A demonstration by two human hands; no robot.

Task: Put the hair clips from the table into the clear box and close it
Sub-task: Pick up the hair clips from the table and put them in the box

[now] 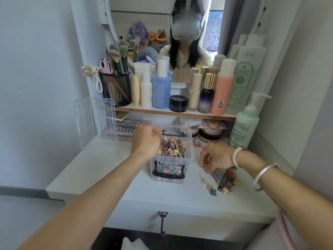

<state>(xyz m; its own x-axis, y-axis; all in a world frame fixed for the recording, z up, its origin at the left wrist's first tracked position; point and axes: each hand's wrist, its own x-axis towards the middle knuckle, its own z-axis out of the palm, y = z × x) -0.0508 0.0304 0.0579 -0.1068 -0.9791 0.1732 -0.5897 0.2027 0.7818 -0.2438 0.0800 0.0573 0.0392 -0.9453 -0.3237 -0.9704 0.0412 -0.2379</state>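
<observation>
A clear box (189, 152) with black handles stands open in the middle of the white table, holding several small coloured hair clips. My left hand (145, 140) hovers over the box's left rim, fingers pinched together at the clips inside. My right hand (216, 157) rests on the table to the right of the box, fingers curled around a few small clips. A pile of loose hair clips (228, 179) lies just below that hand. Two more clips (197, 144) lie behind it. The clear lid (95, 120) leans upright at the back left.
A shelf (173, 112) behind the box carries bottles, a black jar and a mesh brush holder (116, 91). A green pump bottle (245, 121) stands at the back right. Trays and compacts sit under the shelf. A key (162, 222) hangs in the drawer below.
</observation>
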